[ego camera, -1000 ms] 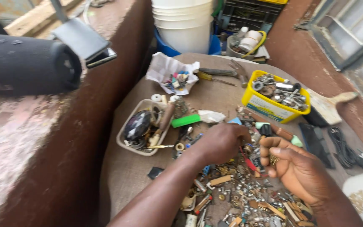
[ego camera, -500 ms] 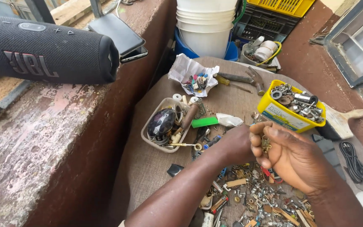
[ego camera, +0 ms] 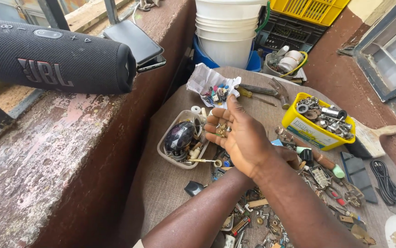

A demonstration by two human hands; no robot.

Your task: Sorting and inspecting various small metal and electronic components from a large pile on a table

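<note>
— What is in your right hand (ego camera: 239,138)?

— Your right hand lies flat and spread, palm up, and a small cluster of brass-coloured metal bits (ego camera: 221,129) rests on your fingers near the fingertips. Nothing is gripped; the bits just sit on the palm side. They are too small to tell any long axis. Your fingers point away from you and to the left, toward the clear plastic tray (ego camera: 170,138).

— And your left hand (ego camera: 292,156)?

— It is tucked under your right wrist, mostly hidden; you cannot tell whether it holds anything.

— What lies around them?

— Just beside your fingertips the tray holds a dark rounded part and pale cylinders. Beyond it lies a crumpled white paper (ego camera: 207,80) with coloured small pieces, then a screwdriver (ego camera: 253,95) and a hammer (ego camera: 276,89). To the right a yellow plastic tub (ego camera: 308,133) is full of grey nuts and bearings. Beneath your forearms a scatter of screws, keys and fittings covers the round table (ego camera: 161,183), which has a brown woven cloth. On the rough, flaking ledge at left rests a black fabric-covered cylindrical speaker (ego camera: 55,57) with a phone (ego camera: 136,43) behind it. White buckets (ego camera: 227,32) stand stacked behind the table.
</note>
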